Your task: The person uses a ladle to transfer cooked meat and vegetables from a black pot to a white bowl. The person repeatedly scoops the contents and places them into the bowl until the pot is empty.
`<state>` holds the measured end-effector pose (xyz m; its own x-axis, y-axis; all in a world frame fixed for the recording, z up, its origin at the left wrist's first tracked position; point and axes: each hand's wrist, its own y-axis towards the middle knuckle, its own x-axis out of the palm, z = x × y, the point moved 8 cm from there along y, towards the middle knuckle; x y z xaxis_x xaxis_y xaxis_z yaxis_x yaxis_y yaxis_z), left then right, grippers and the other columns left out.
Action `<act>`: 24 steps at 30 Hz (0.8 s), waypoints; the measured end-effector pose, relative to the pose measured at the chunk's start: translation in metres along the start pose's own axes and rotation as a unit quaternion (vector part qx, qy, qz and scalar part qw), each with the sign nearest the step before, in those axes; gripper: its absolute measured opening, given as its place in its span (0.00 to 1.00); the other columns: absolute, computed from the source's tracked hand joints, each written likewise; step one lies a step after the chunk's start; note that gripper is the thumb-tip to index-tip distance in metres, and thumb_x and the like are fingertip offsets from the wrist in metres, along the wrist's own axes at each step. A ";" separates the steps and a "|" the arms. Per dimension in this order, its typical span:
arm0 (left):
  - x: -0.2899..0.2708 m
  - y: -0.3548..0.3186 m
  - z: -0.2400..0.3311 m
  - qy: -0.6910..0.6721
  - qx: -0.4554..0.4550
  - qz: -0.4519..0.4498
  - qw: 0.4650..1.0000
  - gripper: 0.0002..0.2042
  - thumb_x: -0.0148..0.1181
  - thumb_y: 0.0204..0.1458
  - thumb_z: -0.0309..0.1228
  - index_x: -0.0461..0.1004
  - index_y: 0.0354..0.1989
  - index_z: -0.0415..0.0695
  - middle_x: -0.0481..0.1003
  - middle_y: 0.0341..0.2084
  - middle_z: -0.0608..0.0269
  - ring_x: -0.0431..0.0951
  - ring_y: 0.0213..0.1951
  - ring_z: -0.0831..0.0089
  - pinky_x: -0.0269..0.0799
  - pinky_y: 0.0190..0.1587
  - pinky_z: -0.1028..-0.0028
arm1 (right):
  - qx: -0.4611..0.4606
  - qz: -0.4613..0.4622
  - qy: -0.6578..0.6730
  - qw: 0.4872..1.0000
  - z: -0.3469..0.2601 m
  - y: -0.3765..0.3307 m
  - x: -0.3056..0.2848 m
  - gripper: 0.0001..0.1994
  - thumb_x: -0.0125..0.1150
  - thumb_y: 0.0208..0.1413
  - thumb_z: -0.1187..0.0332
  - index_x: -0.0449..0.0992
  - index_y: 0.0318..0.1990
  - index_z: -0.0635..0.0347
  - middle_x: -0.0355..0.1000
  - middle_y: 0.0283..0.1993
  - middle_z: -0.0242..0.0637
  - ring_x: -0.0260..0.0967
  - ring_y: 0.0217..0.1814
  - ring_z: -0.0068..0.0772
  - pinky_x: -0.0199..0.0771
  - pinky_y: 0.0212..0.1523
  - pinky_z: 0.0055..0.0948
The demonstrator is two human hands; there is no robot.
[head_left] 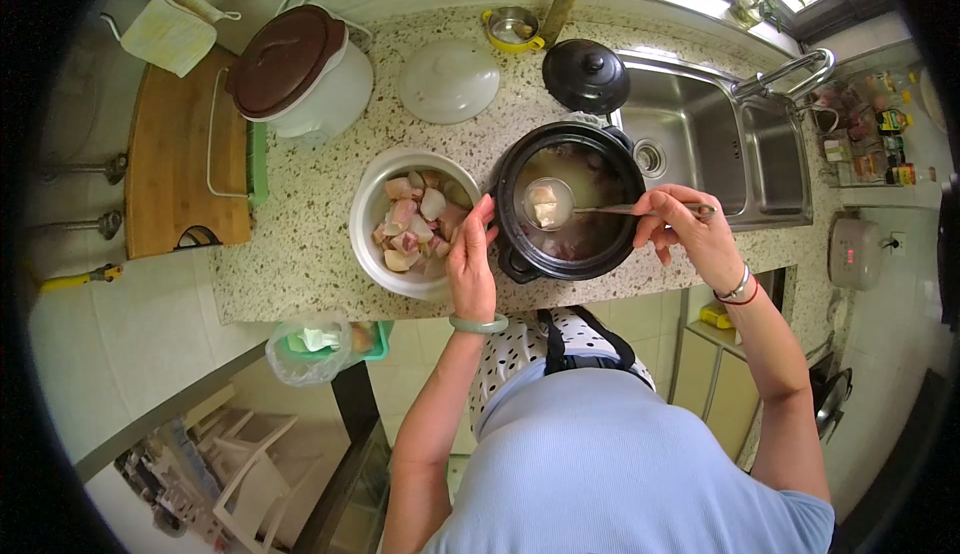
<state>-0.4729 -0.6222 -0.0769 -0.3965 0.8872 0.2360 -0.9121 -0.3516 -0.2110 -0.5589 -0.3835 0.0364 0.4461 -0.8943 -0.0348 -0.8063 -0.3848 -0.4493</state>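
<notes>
1. The right hand [682, 226] grasps a metal ladle [612, 210] by its handle, pinched between the thumb and fingers; the lower fingers curl loosely below.
2. The ladle's round end is over the black pot [570, 272], inside its rim, and carries pale chunks [545, 204] in some liquid. The pot stands on the speckled counter [300, 244], in front of the person, and holds cloudy broth [600, 179] with darker pieces in it.
3. The left hand [472, 262] rests against the right side of the white bowl [364, 239], its fingers extended and unclenched. Whether they press on the bowl, I cannot tell.
4. The white bowl stands just left of the pot and contains chunks of pink and whitish meat [402, 219].
5. A green bangle [479, 325] circles the left wrist; a silver bracelet [740, 282] and a red cord [742, 300] circle the right.
6. Behind the pot lies a black lid [586, 76], beside the steel sink [700, 124]. A pale lid [450, 82] lies behind the bowl, near a small yellow pan [513, 30].
7. Farther left stand a white cooker with a brown lid [290, 64] and a wooden board [180, 154].
</notes>
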 end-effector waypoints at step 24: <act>-0.126 -0.020 0.022 -0.015 0.058 0.193 0.979 0.26 0.37 0.70 0.45 0.64 0.65 0.36 0.68 0.61 0.51 0.67 0.63 0.65 0.61 0.65 0.65 | 0.065 -0.138 -0.025 0.988 -0.008 0.039 0.145 0.14 0.46 0.68 0.66 0.77 0.44 0.67 0.77 0.29 0.38 0.62 0.22 0.14 0.67 0.18 0.17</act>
<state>-0.4072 -0.7331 -0.0819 -0.7158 0.6726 0.1876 -0.6982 -0.6927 -0.1808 -0.5288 -0.5301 0.0208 0.6628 -0.7462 0.0620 -0.5968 -0.5765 -0.5580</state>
